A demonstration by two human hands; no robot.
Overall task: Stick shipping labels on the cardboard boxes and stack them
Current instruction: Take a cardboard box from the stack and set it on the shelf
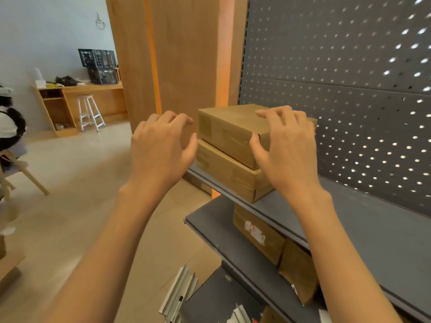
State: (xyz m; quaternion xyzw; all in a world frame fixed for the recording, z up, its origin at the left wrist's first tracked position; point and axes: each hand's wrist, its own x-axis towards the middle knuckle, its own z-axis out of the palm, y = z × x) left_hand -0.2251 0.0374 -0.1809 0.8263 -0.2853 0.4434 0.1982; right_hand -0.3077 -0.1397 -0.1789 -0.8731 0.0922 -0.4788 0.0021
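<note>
Two brown cardboard boxes are stacked at the left end of a grey shelf (363, 220). The top box (231, 130) lies slightly askew on the bottom box (229, 174). My left hand (161, 148) hovers just left of the stack, fingers curled and apart, holding nothing. My right hand (286, 145) is spread over the top box's right front corner, thumb at its front face; whether the fingers touch the box is unclear. One shelf down stand two more boxes, one (258, 234) with a torn label, another (298, 271) beside it.
A grey pegboard (338, 78) backs the shelves. A wooden pillar (177, 57) rises behind the stack. Metal rails (179, 294) lean at the shelf's foot. Far left are a counter with black crates (99, 66), a stool (89, 113) and a seated person (9, 127).
</note>
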